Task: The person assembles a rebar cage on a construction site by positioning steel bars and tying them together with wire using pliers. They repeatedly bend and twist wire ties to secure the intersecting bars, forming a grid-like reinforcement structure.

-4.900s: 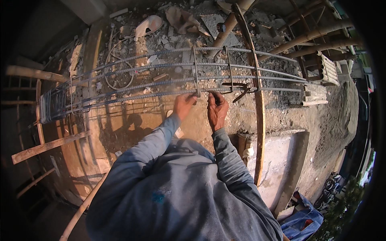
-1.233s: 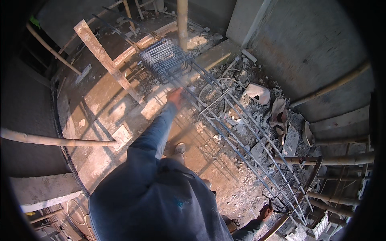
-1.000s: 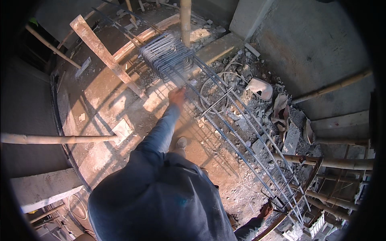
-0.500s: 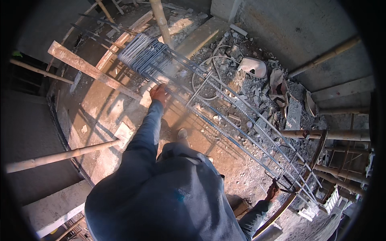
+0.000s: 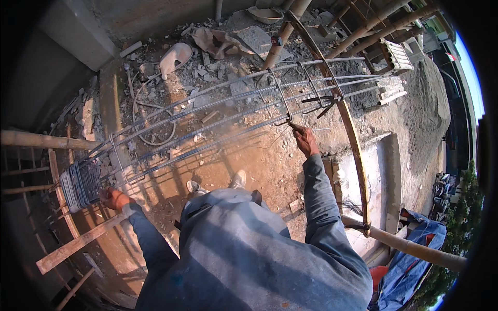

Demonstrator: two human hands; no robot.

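Steel rods (image 5: 233, 134) stretched across the front of a person in a grey top at a rubble-strewn building site, lying above the ground beyond the person's shoes (image 5: 238, 180). They crossed a long wooden plank (image 5: 354, 142), which probably propped them clear of the dirt and left room for fingers beneath. Their long axis ran from lower left to upper right, bowed by the lens, with the bare ends pointing right, past the plank.

A bundle of metal hoops (image 5: 78, 187) sat packed around the left end, likely kept there to leave the middle span open. The left hand (image 5: 115, 198) was just beside it, fingers bent; whether they gripped anything could not be told. The right hand (image 5: 306, 141) was drawn narrow at the lower corner of a tilted hoop (image 5: 280, 96), perhaps to steady it, though what lay between the fingers could not be made out. Dark pincers (image 5: 322, 106) rested among the rods near the plank, seemingly parked within reach.
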